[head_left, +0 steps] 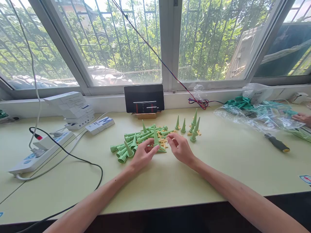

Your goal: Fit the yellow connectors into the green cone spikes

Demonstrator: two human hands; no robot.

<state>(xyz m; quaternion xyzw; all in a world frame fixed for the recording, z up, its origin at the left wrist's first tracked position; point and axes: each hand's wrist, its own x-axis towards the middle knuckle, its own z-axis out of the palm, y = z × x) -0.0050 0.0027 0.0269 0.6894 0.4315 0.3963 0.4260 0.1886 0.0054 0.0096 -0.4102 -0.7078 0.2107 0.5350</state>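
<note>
My left hand (143,152) is closed round the lower part of a green plastic watering spike (155,134), which stands with its tip up. To the right of it my right hand (181,148) is in a pinch, thumb and fingertips together; whatever is between them is too small to make out. Between and just beyond the hands lie small yellow-orange cross-shaped plastic valves (163,143). A heap of green spikes (132,142) spreads to the left and behind my left hand, most lying flat. Beyond my right hand several spikes (193,129) stand upright, some with yellow-orange pieces at the base.
A dark tablet (144,94) leans at the window with a phone (146,107) before it. White boxes (70,106), a power strip (46,150) and a black cable (80,158) lie left. At right are plastic bags (255,110), a screwdriver (277,142) and another person's hand (302,118).
</note>
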